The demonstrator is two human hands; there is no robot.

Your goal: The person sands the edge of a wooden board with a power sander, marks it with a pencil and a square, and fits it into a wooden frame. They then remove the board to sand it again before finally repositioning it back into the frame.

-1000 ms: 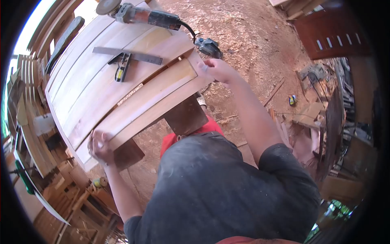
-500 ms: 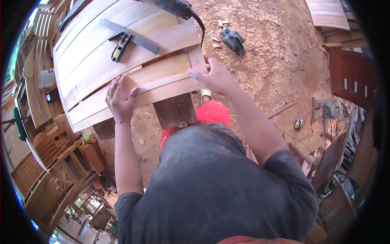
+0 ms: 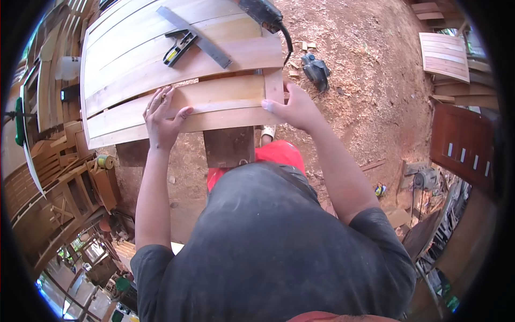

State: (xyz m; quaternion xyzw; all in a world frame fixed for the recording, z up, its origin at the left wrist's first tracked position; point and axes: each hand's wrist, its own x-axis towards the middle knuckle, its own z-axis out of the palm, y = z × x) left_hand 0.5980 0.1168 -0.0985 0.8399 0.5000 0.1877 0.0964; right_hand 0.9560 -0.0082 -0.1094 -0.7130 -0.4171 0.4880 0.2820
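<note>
A wooden panel frame (image 3: 225, 94) of pale and reddish boards lies across a workbench in front of me. My left hand (image 3: 162, 115) rests flat on its near boards, fingers spread, a little left of the middle. My right hand (image 3: 292, 107) grips the frame's right end, thumb on top of the near rail. A combination square (image 3: 188, 40) lies on the boards farther back. The body of an angle grinder (image 3: 263, 13) sits at the far right corner, its cord hanging over the edge.
A dark power tool (image 3: 315, 68) lies on the sawdust-covered ground (image 3: 365, 80) right of the bench. A slatted wooden panel (image 3: 444, 56) stands at the far right. Wooden chair frames (image 3: 59, 193) are stacked to the left. A block (image 3: 229, 146) supports the bench.
My left hand moved from the panel's near-left corner up onto its middle boards and lies flat. My right hand stayed on the right end. The view shifted, bringing the panel closer.
</note>
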